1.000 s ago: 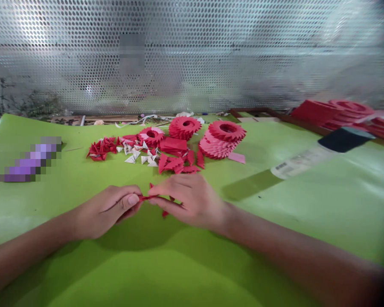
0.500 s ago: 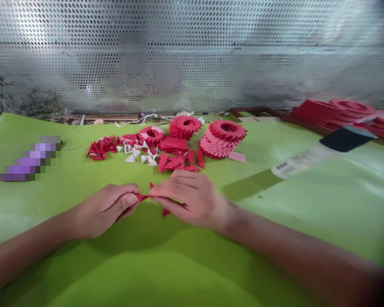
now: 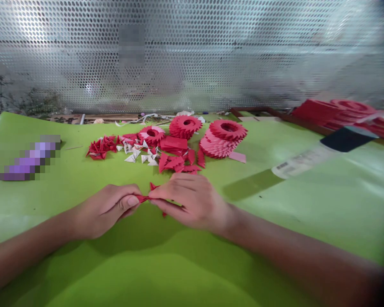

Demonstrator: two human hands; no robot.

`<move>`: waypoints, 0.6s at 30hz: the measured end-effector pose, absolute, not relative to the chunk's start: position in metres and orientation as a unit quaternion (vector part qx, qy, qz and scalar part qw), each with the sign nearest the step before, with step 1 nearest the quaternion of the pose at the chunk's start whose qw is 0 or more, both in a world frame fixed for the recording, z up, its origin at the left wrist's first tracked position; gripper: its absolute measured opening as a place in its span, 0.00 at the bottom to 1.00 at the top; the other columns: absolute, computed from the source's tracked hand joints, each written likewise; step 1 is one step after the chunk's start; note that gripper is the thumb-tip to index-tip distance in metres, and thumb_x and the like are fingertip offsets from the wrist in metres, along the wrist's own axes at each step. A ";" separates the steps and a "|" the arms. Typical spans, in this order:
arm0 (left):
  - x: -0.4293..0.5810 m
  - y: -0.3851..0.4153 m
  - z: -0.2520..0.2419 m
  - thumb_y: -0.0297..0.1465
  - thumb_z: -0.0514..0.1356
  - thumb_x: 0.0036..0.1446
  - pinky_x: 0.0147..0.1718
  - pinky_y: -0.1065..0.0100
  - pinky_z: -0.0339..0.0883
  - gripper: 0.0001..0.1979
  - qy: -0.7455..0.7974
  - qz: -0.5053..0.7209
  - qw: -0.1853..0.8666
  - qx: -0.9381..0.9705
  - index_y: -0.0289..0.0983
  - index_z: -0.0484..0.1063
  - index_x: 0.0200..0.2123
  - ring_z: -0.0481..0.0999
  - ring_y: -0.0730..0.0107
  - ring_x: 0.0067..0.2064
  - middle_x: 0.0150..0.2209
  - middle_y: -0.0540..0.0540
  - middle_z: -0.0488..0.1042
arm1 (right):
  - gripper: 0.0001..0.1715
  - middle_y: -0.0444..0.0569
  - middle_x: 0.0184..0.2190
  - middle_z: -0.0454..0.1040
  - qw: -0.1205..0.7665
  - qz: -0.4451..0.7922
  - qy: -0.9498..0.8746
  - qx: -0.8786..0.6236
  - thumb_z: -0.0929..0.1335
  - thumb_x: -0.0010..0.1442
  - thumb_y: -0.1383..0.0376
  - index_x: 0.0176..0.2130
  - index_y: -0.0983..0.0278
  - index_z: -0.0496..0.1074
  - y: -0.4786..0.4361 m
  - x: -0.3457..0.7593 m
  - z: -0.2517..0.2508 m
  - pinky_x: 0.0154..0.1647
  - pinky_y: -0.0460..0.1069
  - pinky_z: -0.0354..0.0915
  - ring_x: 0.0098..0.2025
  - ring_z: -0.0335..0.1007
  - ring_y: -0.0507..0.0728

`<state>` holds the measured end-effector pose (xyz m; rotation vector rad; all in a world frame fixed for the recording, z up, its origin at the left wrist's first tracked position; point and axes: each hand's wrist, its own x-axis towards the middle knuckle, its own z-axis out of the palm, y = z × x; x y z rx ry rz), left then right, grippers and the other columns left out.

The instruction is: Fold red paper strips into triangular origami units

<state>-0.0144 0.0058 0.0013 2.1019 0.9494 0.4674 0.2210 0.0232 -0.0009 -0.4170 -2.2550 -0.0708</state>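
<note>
Between my two hands stretches a small folded red paper piece point(image 3: 143, 198). My left hand point(image 3: 110, 209) is closed, pinching its left end between thumb and fingers. At its other end, my right hand point(image 3: 192, 200) pinches with thumb and fingertips and covers much of what it holds. A pointed red paper tip point(image 3: 153, 186) shows just above the right fingertips, and another bit of red shows below the right hand. Just beyond the hands lie red folded paper pieces point(image 3: 171, 162) and white folded triangles point(image 3: 132, 156).
Ring-shaped stacks of folded paper, one red point(image 3: 185, 127) and one pink and red point(image 3: 222, 143), stand behind the loose pieces. A clear bottle with a dark cap point(image 3: 348, 138) lies at right. A blurred purple object point(image 3: 30, 162) rests at left on the green sheet point(image 3: 153, 273).
The right hand has shifted very slightly downward, and less red shows beneath it. Both hands keep their pinch on the red paper.
</note>
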 end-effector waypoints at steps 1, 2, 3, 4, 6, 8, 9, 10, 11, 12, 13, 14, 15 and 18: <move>-0.014 0.006 0.002 0.47 0.41 0.71 0.23 0.71 0.56 0.26 0.374 0.183 0.379 0.826 0.38 0.62 0.28 0.61 0.73 0.23 0.23 0.53 0.62 | 0.07 0.43 0.30 0.81 0.409 -0.029 -0.897 -0.167 0.68 0.68 0.66 0.39 0.64 0.77 0.023 0.221 -0.001 0.32 0.45 0.70 0.30 0.75 0.50; -0.014 0.006 0.002 0.47 0.41 0.71 0.23 0.71 0.56 0.25 0.376 0.183 0.373 0.828 0.38 0.62 0.28 0.61 0.73 0.23 0.23 0.53 0.62 | 0.07 0.43 0.30 0.81 0.407 -0.035 -0.898 -0.166 0.68 0.68 0.66 0.39 0.64 0.77 0.023 0.221 0.000 0.32 0.45 0.70 0.30 0.75 0.50; -0.013 0.006 0.002 0.47 0.42 0.71 0.23 0.71 0.55 0.25 0.378 0.183 0.367 0.830 0.38 0.62 0.28 0.61 0.73 0.23 0.23 0.53 0.62 | 0.07 0.43 0.30 0.81 0.403 -0.045 -0.899 -0.164 0.68 0.68 0.66 0.39 0.65 0.77 0.023 0.222 0.000 0.32 0.45 0.70 0.30 0.75 0.50; -0.013 0.006 0.002 0.46 0.42 0.71 0.23 0.71 0.55 0.25 0.382 0.182 0.361 0.831 0.38 0.62 0.28 0.61 0.73 0.23 0.23 0.53 0.62 | 0.07 0.43 0.30 0.81 0.399 -0.062 -0.901 -0.159 0.68 0.68 0.67 0.39 0.65 0.77 0.022 0.222 0.001 0.32 0.45 0.70 0.30 0.74 0.50; -0.011 0.005 0.001 0.46 0.42 0.71 0.23 0.71 0.55 0.24 0.390 0.179 0.354 0.831 0.38 0.63 0.29 0.60 0.73 0.23 0.23 0.54 0.62 | 0.06 0.44 0.31 0.81 0.379 -0.114 -0.907 -0.142 0.68 0.67 0.70 0.39 0.67 0.77 0.021 0.224 0.003 0.30 0.46 0.69 0.29 0.73 0.50; -0.010 0.003 -0.001 0.45 0.42 0.72 0.23 0.71 0.54 0.23 0.399 0.173 0.352 0.829 0.38 0.62 0.29 0.60 0.73 0.23 0.23 0.54 0.62 | 0.06 0.44 0.31 0.81 0.350 -0.163 -0.913 -0.131 0.68 0.66 0.73 0.40 0.67 0.77 0.020 0.224 0.005 0.29 0.46 0.68 0.29 0.72 0.50; -0.010 0.002 -0.002 0.45 0.42 0.72 0.23 0.71 0.54 0.23 0.403 0.172 0.354 0.827 0.38 0.62 0.29 0.60 0.73 0.23 0.23 0.54 0.62 | 0.07 0.43 0.32 0.81 0.336 -0.178 -0.916 -0.128 0.68 0.65 0.74 0.40 0.67 0.77 0.019 0.225 0.005 0.28 0.47 0.68 0.29 0.72 0.50; -0.009 0.002 -0.002 0.46 0.42 0.72 0.23 0.71 0.54 0.24 0.406 0.172 0.358 0.823 0.39 0.61 0.29 0.60 0.72 0.23 0.23 0.54 0.62 | 0.07 0.43 0.32 0.82 0.331 -0.181 -0.917 -0.129 0.68 0.66 0.74 0.40 0.66 0.77 0.019 0.225 0.005 0.28 0.47 0.68 0.29 0.72 0.50; -0.009 0.001 -0.002 0.46 0.42 0.72 0.23 0.71 0.55 0.24 0.407 0.173 0.365 0.819 0.39 0.61 0.28 0.61 0.72 0.23 0.23 0.54 0.62 | 0.06 0.43 0.32 0.82 0.336 -0.169 -0.917 -0.134 0.68 0.66 0.72 0.41 0.66 0.77 0.019 0.224 0.005 0.28 0.47 0.68 0.29 0.73 0.50; -0.009 0.001 -0.002 0.47 0.42 0.72 0.23 0.71 0.55 0.24 0.408 0.176 0.374 0.814 0.39 0.61 0.28 0.61 0.72 0.24 0.23 0.54 0.62 | 0.05 0.44 0.32 0.82 0.350 -0.145 -0.914 -0.144 0.69 0.66 0.69 0.41 0.67 0.77 0.020 0.224 0.005 0.28 0.47 0.68 0.29 0.73 0.50; -0.009 0.001 -0.002 0.47 0.42 0.71 0.24 0.71 0.56 0.25 0.407 0.181 0.384 0.809 0.38 0.61 0.28 0.61 0.73 0.24 0.23 0.53 0.62 | 0.07 0.45 0.33 0.82 0.367 -0.109 -0.910 -0.158 0.70 0.66 0.65 0.42 0.67 0.77 0.021 0.223 0.004 0.29 0.47 0.69 0.29 0.73 0.50; -0.009 0.001 -0.002 0.48 0.41 0.71 0.24 0.71 0.56 0.25 0.406 0.188 0.393 0.804 0.38 0.61 0.28 0.61 0.73 0.24 0.23 0.53 0.62 | 0.10 0.46 0.32 0.82 0.384 -0.068 -0.904 -0.173 0.71 0.65 0.63 0.42 0.68 0.77 0.022 0.223 0.002 0.29 0.47 0.69 0.29 0.74 0.51; -0.010 0.001 -0.002 0.48 0.41 0.71 0.24 0.71 0.57 0.26 0.405 0.194 0.401 0.798 0.38 0.61 0.28 0.61 0.73 0.24 0.23 0.53 0.62 | 0.11 0.46 0.32 0.82 0.399 -0.029 -0.897 -0.187 0.71 0.64 0.61 0.42 0.68 0.76 0.024 0.223 0.001 0.29 0.46 0.69 0.29 0.74 0.51; -0.010 0.003 -0.002 0.50 0.40 0.71 0.24 0.70 0.57 0.27 0.410 0.206 0.415 0.785 0.38 0.61 0.27 0.61 0.73 0.23 0.23 0.54 0.61 | 0.06 0.44 0.30 0.81 0.420 0.032 -0.884 -0.201 0.71 0.64 0.65 0.40 0.66 0.77 0.028 0.223 -0.003 0.29 0.46 0.68 0.28 0.74 0.50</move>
